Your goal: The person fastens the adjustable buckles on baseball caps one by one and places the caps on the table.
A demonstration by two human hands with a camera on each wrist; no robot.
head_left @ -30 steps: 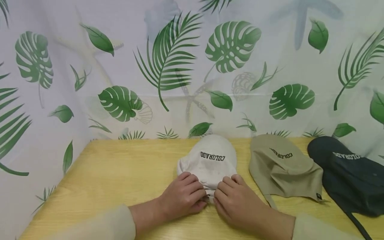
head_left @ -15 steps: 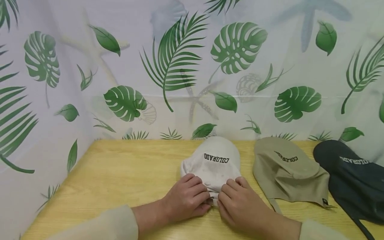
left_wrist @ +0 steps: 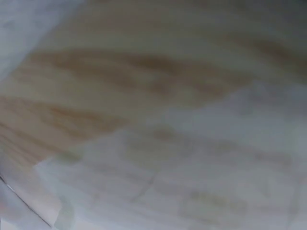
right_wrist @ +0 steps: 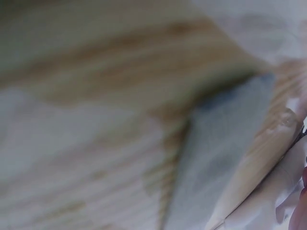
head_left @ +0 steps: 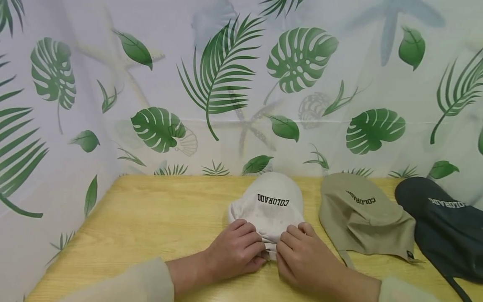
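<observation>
Leaf-print cloth (head_left: 56, 138) stood left of the white cap and ran on behind it. The yellow wood table (head_left: 151, 218) lay under the cap and stretched away to its left. My left sleeve (head_left: 128, 281), pale, came in from the cap's near left. My left hand (head_left: 237, 245) was on the cap's near left edge — fingers side by side, curled over, pinching the fabric. Left wrist view too blurred to add finger detail.

White cap (head_left: 279, 188) lay on the table between and beyond my hands, COLORADO upside down from where I sat. Its near edge was bunched in folds, a bit showing in the gap between my hands.

My right hand (head_left: 307, 256) had the cap's near right edge — fingers together, curled, pinching it; thumb tip I couldn't make out. My right sleeve (head_left: 403, 291) was at the cap's near right.

Tan cap (head_left: 362, 218) lay just right of the white cap, creased, strap toward me. Dark cap (head_left: 445, 222) was farther right of it, white lettering, partly cut off by the view's edge.
</observation>
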